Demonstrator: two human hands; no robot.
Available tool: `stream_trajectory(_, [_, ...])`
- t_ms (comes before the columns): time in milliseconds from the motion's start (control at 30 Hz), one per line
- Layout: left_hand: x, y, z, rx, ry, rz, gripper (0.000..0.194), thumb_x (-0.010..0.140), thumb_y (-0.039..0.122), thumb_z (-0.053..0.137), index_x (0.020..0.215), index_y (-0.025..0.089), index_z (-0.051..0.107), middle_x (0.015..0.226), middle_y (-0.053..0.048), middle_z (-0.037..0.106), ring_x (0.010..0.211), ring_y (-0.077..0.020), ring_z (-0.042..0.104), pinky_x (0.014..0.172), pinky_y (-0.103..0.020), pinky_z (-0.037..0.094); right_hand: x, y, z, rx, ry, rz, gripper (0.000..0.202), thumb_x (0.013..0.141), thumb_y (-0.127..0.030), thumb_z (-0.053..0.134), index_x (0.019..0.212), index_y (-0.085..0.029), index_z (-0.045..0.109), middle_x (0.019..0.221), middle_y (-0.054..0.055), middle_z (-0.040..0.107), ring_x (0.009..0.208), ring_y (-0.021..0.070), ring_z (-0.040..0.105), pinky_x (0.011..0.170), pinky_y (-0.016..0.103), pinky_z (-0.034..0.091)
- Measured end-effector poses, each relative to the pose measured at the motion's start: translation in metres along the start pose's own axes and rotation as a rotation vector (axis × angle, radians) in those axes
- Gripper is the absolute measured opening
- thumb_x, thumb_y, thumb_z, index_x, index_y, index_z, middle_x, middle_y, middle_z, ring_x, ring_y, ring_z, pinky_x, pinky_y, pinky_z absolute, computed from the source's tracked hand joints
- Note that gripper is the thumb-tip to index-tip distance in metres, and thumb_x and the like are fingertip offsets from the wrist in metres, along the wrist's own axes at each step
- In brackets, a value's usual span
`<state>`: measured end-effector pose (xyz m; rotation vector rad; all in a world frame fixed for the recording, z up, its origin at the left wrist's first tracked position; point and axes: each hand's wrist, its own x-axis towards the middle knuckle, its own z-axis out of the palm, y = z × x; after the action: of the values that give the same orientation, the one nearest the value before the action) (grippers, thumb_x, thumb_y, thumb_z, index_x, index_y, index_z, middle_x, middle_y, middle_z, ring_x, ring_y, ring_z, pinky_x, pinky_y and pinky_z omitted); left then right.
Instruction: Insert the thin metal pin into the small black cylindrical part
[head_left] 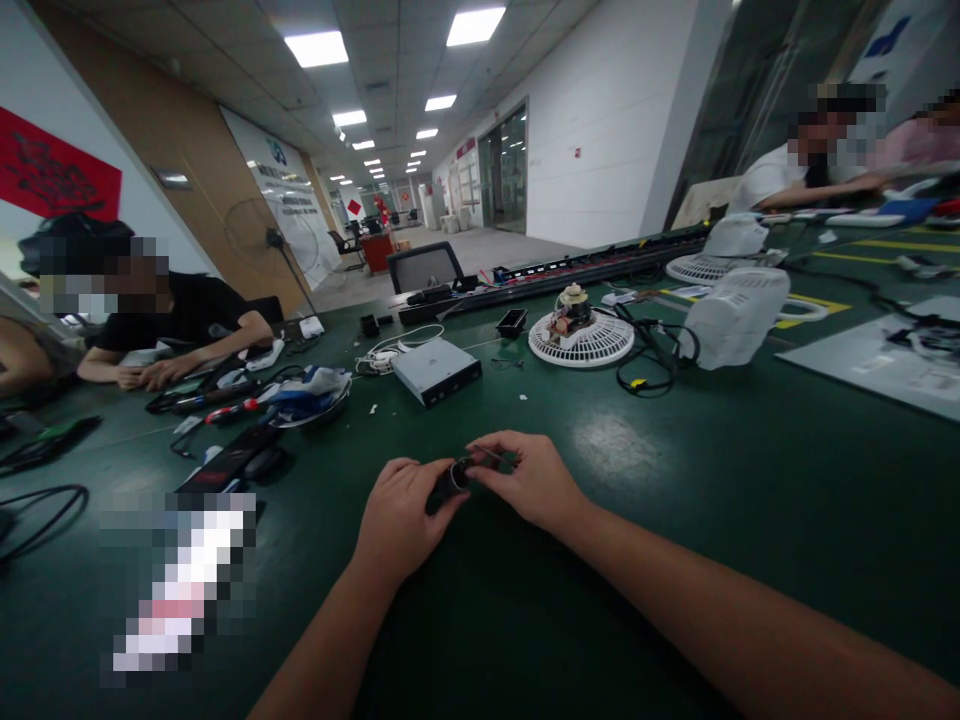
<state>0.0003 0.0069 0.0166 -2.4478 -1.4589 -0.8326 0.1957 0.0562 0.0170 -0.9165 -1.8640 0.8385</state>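
Near the middle of the green table, my left hand (401, 515) is closed around a small black cylindrical part (454, 475) with a pale ring at its end. My right hand (532, 480) meets it from the other side, its fingertips touching or nearly touching the part's end. A thin, rod-like piece (491, 455) lies pinched between the right thumb and fingers; its kind is too small to make out. Just beyond both hands sits a silver optical disc drive (435, 370) with a black front.
A white fan grille with a motor (577, 330) stands behind to the right, beside a white plastic housing (739, 315) and a black cable (645, 370). Left are a black open-topped box (513, 322), a blue-and-white bundle (311, 390) and a dark device (232, 458). People sit at both sides.
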Motion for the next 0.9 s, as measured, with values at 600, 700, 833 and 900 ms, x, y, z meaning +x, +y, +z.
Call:
stream_trajectory(600, [-0.001,-0.001,-0.001,-0.029,-0.010,0.179,0.026,0.086,0.018,0.061,0.111,0.020,0.060,0.100,-0.004,0.073,0.090,-0.0201,0.067,0.092,-0.043,0.045,0.000,0.007,0.008,0.151,-0.160,0.245,0.025,0.066,-0.025,0.079,0.085,-0.017,0.064,0.076,-0.002,0.064,0.066,0.0124,0.056,0.058,0.025,0.044])
stream_trajectory(700, [-0.001,0.001,0.000,-0.010,0.007,0.109,0.026,0.085,0.020,0.064,0.111,0.019,0.061,0.099,-0.005,0.073,0.089,-0.0207,0.066,0.091,-0.043,0.045,0.000,0.006,0.009,0.155,-0.155,0.190,0.023,0.074,-0.025,0.072,0.094,-0.018,0.063,0.081,0.000,0.065,0.070,0.0129,0.058,0.062,0.026,0.046])
stream_trajectory(833, [-0.001,-0.001,0.002,0.042,0.020,-0.059,0.027,0.083,0.023,0.067,0.109,0.020,0.063,0.099,-0.005,0.073,0.089,-0.0227,0.066,0.086,-0.042,0.046,0.003,0.002,0.002,0.008,-0.084,0.094,0.018,0.087,-0.020,0.055,0.103,-0.018,0.062,0.090,0.003,0.066,0.075,0.0133,0.060,0.064,0.026,0.047])
stream_trajectory(900, [-0.001,-0.004,0.003,0.064,0.031,-0.152,0.027,0.081,0.025,0.069,0.107,0.021,0.063,0.099,-0.005,0.073,0.089,-0.0235,0.066,0.085,-0.042,0.047,0.005,0.002,-0.006,-0.159,-0.079,0.014,0.017,0.087,-0.015,0.053,0.097,-0.019,0.066,0.091,0.003,0.066,0.077,0.0139,0.060,0.067,0.027,0.046])
